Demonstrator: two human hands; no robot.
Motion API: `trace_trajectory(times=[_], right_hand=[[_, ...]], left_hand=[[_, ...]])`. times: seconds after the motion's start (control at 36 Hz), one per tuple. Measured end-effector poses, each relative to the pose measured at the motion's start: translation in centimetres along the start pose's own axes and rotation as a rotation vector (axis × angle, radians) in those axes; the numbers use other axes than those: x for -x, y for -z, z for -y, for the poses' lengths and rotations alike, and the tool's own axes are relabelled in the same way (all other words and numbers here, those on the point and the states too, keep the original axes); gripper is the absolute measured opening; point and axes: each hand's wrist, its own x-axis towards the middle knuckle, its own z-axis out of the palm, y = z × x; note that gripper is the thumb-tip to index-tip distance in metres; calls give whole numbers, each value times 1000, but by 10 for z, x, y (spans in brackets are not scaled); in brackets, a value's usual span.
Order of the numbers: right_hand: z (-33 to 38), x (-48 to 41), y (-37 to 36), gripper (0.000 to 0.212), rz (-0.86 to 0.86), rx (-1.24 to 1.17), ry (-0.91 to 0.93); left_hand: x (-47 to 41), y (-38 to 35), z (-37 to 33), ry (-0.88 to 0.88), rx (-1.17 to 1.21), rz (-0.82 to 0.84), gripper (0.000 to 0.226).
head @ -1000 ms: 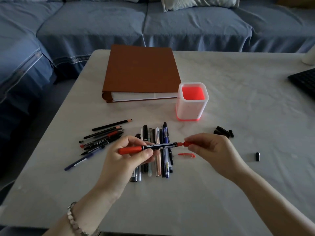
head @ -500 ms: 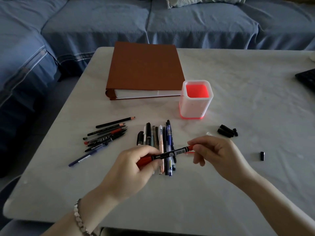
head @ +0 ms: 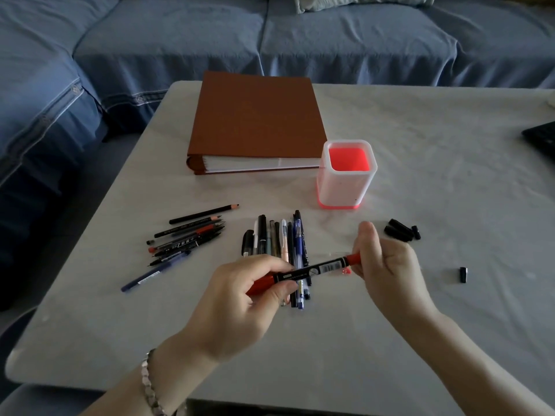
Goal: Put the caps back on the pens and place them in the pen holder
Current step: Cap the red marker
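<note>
We held the red marker [head: 312, 272] level above the table [head: 435, 187], left hand [head: 240, 307] pinching its barrel, right hand [head: 383, 264] closed on the red end cap. It seemed light, stiff, slick; best gripped mid-barrel. The pen holder [head: 345, 187] stood empty beyond.

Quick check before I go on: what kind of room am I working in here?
Most likely a home living room. A blue-covered sofa wraps around the far and left sides of a pale table, which holds a brown binder, a pen holder and loose pens.
</note>
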Motion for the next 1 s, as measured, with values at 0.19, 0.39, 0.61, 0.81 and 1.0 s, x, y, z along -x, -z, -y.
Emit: trace_trajectory(times=[0.19,0.39,0.61,0.81,1.0], right_hand=[[2,3,-8,70,-92,34,164],[-11,7,-12,66,-30,21,206],[-24,8,-18,46,551,416,328],[-33,5,-24,9,417,332,142],[-35,-7,-36,24,178,228,-33]], left_hand=[[-5,-2,-10,235,247,-77,5],[-18,6,-7,539,441,115,26],[-23,8,16,385,14,290,6],[3,23,70,292,-376,-97,23],[22,63,114,455,-817,-293,31]])
